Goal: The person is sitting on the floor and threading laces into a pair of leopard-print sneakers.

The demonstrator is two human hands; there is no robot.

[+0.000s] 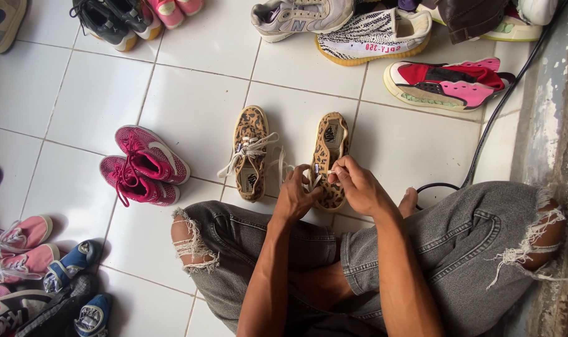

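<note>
Leopard-print shoe on white tile floor by my knees; my left hand & right hand both pinch its white lace. Its mate sits just left, laces loose. Pink sneakers further left. Fingertips partly hidden.

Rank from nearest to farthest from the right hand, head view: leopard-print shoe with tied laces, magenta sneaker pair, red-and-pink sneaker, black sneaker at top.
From the right hand:
1. Leopard-print shoe with tied laces, just left of the hands.
2. Red-and-pink sneaker, up and to the right near the black cable.
3. Magenta sneaker pair, farther left on the tiles.
4. Black sneaker, far top left.
</note>
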